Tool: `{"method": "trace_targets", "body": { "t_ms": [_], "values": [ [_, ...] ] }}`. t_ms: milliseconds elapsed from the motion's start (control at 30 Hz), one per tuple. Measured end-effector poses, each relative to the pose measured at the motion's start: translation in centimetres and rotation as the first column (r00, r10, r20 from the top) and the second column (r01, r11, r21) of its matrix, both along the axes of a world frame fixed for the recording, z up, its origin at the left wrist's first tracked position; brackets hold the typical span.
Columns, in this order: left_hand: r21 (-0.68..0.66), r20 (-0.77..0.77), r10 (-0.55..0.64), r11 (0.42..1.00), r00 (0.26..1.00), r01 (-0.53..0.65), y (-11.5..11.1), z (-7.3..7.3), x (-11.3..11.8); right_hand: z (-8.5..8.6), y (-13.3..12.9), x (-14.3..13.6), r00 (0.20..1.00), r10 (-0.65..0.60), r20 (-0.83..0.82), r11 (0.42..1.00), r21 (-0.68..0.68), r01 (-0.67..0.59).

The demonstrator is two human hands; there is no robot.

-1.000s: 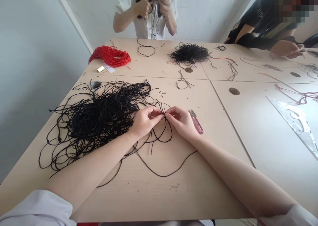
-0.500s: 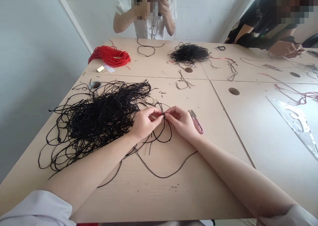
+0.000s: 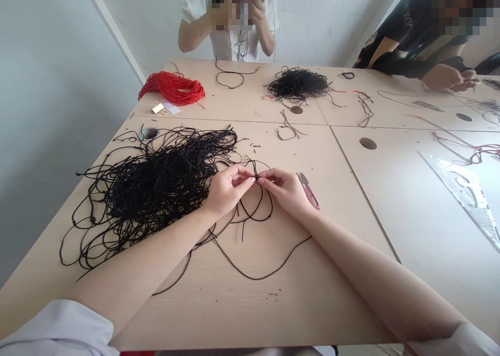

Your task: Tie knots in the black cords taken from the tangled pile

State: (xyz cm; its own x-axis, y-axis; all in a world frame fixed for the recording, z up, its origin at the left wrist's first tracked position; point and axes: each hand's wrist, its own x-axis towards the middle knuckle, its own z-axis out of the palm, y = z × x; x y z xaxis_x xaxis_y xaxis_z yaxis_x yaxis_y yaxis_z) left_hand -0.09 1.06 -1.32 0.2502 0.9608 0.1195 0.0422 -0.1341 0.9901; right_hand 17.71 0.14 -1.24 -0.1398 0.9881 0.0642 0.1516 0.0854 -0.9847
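Thumb and fingers of my left hand (image 3: 230, 187) pinch a thin black cord (image 3: 271, 210) near a small knot. From the other side my right hand (image 3: 284, 189) pinches the same cord, fingertips almost meeting the left ones. Loops of the cord hang below the fingers, and short ends stick up above them. Just left of my left hand lies a large tangled heap of black cords (image 3: 156, 184). Small thread snips (image 3: 310, 193) with pinkish handles rest on the table beside my right hand, partly behind it.
Across the table (image 3: 351, 199) lie a red cord bundle (image 3: 174, 88), a second black cord heap (image 3: 299, 83) and loose cord pieces. A clear set square (image 3: 464, 194) is at the right. Two people sit at the far side, one handling cord. Cable holes pierce the tabletop.
My fingertips have shifted very slightly, and the hanging cord loops have swung a little to the right. Both hands keep their pinch; the heaps and snips have stayed put.
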Motion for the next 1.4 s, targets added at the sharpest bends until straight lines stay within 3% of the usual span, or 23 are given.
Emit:
{"method": "trace_targets", "body": {
  "t_ms": [167,433,533,633,733,1000,1267,1400],
  "values": [
    [-0.053,0.055,-0.013,0.998,0.998,0.016,-0.1,0.2,0.1,-0.1,0.0,-0.1,0.995,0.036,-0.088,0.996,-0.074,-0.043],
    [-0.04,-0.003,-0.033,0.999,0.999,0.033,-0.1,0.3,0.2,0.0,-0.1,0.0,0.988,0.073,-0.139,0.994,-0.076,-0.084],
    [0.173,-0.162,0.081,0.983,0.984,-0.052,-0.5,0.5,0.2,0.2,-0.1,0.0,0.99,0.072,-0.12,0.993,-0.084,-0.082],
    [0.44,-0.329,0.225,0.896,0.917,-0.062,-0.9,0.8,0.2,0.2,-0.1,0.1,0.992,0.069,-0.109,0.993,-0.093,-0.079],
    [0.533,-0.379,0.274,0.845,0.884,-0.033,-1.2,0.9,0.2,0.2,0.0,0.0,0.993,0.069,-0.098,0.994,-0.082,-0.077],
    [0.538,-0.371,0.329,0.838,0.869,-0.087,-0.9,0.7,0.2,0.0,0.1,0.0,0.992,0.052,-0.115,0.994,-0.085,-0.062],
    [0.449,-0.363,0.255,0.891,0.896,-0.072,-0.5,0.5,0.1,-0.1,0.0,0.0,0.991,0.055,-0.119,0.995,-0.079,-0.065],
    [0.455,-0.349,0.26,0.887,0.9,-0.08,-0.6,0.6,0.0,-0.1,0.0,0.0,0.993,0.039,-0.113,0.996,-0.075,-0.048]
  ]
}}
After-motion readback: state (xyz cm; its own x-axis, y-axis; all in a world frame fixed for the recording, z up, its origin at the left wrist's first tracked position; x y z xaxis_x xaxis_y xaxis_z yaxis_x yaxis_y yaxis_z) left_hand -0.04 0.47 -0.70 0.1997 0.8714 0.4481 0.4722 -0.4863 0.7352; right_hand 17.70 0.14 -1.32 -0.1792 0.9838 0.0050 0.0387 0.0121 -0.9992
